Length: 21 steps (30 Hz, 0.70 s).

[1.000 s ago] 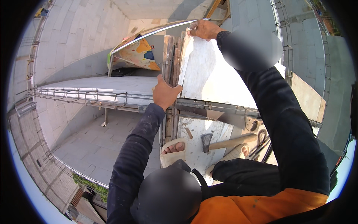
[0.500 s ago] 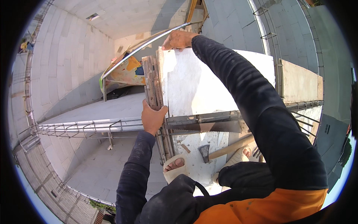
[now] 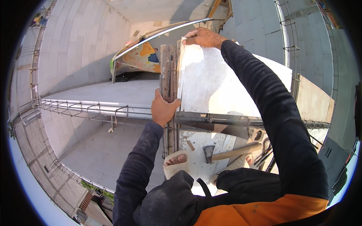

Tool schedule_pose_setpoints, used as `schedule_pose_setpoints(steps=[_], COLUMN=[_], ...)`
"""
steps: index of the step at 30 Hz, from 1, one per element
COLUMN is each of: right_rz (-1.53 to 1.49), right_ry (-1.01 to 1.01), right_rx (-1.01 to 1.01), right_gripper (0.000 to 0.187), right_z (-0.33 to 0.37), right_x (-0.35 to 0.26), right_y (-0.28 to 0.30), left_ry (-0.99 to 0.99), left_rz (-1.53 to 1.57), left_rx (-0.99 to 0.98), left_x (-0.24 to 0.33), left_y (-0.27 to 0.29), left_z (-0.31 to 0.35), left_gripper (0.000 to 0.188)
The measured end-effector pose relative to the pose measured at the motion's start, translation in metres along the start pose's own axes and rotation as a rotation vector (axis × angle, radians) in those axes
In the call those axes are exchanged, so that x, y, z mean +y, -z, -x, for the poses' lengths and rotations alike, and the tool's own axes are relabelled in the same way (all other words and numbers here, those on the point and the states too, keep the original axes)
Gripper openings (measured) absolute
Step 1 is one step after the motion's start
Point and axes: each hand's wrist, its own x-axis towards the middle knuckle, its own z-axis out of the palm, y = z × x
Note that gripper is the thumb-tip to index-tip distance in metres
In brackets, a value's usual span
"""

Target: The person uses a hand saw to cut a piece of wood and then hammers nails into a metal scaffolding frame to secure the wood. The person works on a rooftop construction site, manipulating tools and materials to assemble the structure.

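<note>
A whitish, plywood-like board [image 3: 215, 83] lies before me, partly in bright sun. At its far left corner, the fingertips of my right hand [image 3: 205, 37] are closed on the edge. My left hand [image 3: 164, 108] is wrapped round weathered wooden planks [image 3: 169, 67] along the board's left side, thumb toward the board and fingers hidden on the far side. Just below the board rests a handsaw [image 3: 220, 128], its dark toothed blade lying crosswise. Nearer my feet, a hatchet [image 3: 235, 151] with a wooden handle lies on a paint-worn panel [image 3: 196, 141].
My sandalled foot [image 3: 176, 162] stands on the panel by the planks' lower end. A steel rebar cage [image 3: 94, 111] runs along the top of a pale block wall. Rooms drop away below on the left. Colourful fabric [image 3: 137, 58] hangs under a metal strip beyond the planks.
The view has shifted, so the board and planks sit farther right. My right hand's fingers have moved slightly on the corner; my left hand keeps its hold. More of the saw's handle shows.
</note>
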Motion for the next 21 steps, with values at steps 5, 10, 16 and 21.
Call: schedule_pose_setpoints(steps=[5, 10, 16, 21], right_rz=[-0.032, 0.063, 0.172, 0.255], right_ry=[0.029, 0.059, 0.029, -0.037], right_rx=[0.014, 0.073, 0.077, 0.033], right_gripper=[0.068, 0.067, 0.067, 0.071], right_z=[0.000, -0.001, -0.002, -0.004], right_x=[-0.005, 0.001, -0.006, -0.015], right_y=[-0.003, -0.005, -0.004, -0.008], left_ry=[-0.003, -0.006, -0.003, 0.010], left_rz=[0.003, -0.027, -0.012, -0.040], left_rx=[0.010, 0.011, -0.035, -0.033], left_x=[-0.002, 0.002, -0.001, -0.011], left_y=[0.003, 0.000, 0.003, 0.002], left_z=[0.001, 0.001, 0.004, 0.004], left_gripper=[0.066, 0.070, 0.075, 0.089])
